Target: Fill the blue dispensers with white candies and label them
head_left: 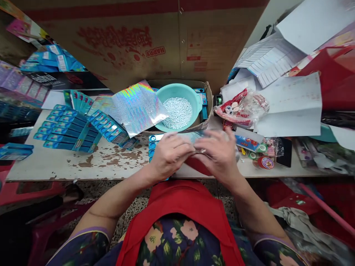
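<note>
Just in front of my body, my left hand [172,153] is closed in a pinch near the table's front edge. My right hand [217,153] faces it, fingers bent inward and slightly smeared by motion. Fingertips of both hands meet at a small thing that I cannot make out. A red surface [197,166] shows below them, partly hidden. Beside my left hand stands a row of small blue boxes [151,145] with round openings. Beyond the hands, a turquoise basin [198,107] holds many small white pellets [177,112].
Shiny holographic sheets [138,107] lean against the basin, which sits in a cardboard box [210,99]. Stacked blue boxes [69,127] stand left. To the right lie a plastic bag with red items [241,109], tape rolls [265,162], a dark phone-like slab [284,152] and white paper [294,107].
</note>
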A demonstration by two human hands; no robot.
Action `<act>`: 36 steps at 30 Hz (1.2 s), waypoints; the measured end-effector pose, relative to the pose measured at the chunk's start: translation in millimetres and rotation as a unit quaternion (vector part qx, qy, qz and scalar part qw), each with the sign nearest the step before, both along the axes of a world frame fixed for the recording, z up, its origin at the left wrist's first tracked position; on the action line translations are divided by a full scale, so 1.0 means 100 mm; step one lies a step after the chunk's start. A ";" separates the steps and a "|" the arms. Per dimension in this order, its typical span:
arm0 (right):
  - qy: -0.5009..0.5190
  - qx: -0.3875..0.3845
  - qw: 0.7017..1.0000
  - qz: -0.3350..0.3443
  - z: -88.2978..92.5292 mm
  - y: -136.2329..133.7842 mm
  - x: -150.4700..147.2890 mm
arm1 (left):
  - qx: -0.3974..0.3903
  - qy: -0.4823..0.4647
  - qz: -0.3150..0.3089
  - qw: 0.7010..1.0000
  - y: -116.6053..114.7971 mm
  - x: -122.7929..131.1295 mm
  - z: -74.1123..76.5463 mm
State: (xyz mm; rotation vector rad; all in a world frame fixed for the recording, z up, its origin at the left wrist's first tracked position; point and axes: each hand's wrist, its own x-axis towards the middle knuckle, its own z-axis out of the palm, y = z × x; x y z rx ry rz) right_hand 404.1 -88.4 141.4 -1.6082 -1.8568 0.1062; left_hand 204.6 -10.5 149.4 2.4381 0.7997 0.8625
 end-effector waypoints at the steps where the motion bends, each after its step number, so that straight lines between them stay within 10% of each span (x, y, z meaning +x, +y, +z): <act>1: -0.010 -0.024 0.999 0.037 0.02 0.02 -0.01 | -0.029 0.006 -0.021 0.999 0.01 0.03 0.02; 11: 0.094 -0.290 0.952 0.026 -0.12 -0.18 0.64 | -0.469 -0.063 0.082 0.877 0.23 -0.17 -0.41; 26: 0.229 -0.300 0.922 -0.084 -0.46 -0.43 0.95 | -0.387 -0.023 0.115 0.915 -0.03 -0.10 -0.62; 36: 0.471 -0.171 0.834 -0.229 -0.90 -0.42 0.87 | -0.404 -0.080 0.175 0.894 -0.08 -0.17 -0.71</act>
